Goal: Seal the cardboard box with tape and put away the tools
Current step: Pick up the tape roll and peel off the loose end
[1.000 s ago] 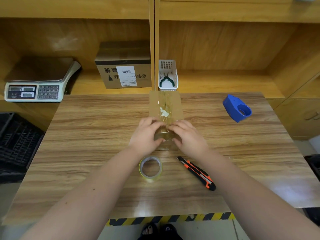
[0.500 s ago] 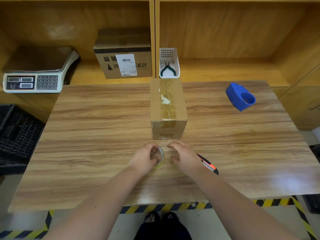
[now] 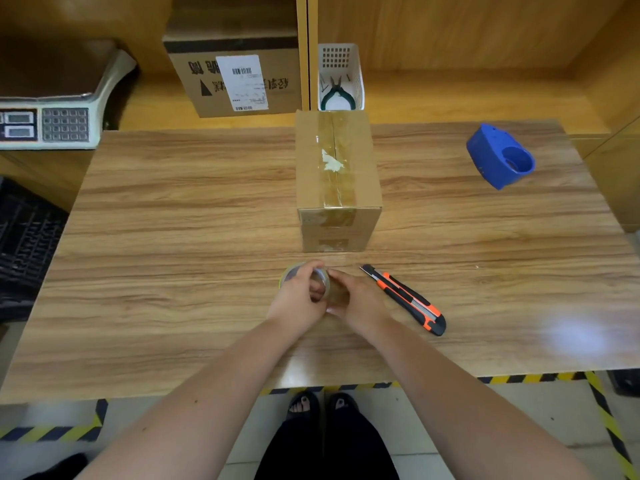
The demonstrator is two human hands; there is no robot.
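Note:
A small cardboard box (image 3: 337, 174) stands mid-table with clear tape along its top seam and down its near face. Just in front of it, my left hand (image 3: 299, 297) grips a roll of clear tape (image 3: 292, 273), fingers through its core. My right hand (image 3: 358, 299) touches the roll's right side, pinching a stretch of tape; the roll is mostly hidden by both hands. An orange and black utility knife (image 3: 405, 299) lies on the table right of my right hand. A blue tape dispenser (image 3: 498, 155) sits at the far right.
A white basket (image 3: 341, 77) with pliers stands on the shelf behind the box. A larger labelled carton (image 3: 235, 77) and a scale (image 3: 52, 112) sit at the back left. A black crate (image 3: 24, 244) is left of the wooden table (image 3: 173, 237).
Both hands left the box's near end and came back to the tape roll in front of it. My left hand has taken hold of the roll and lifted it; the view shifted lower.

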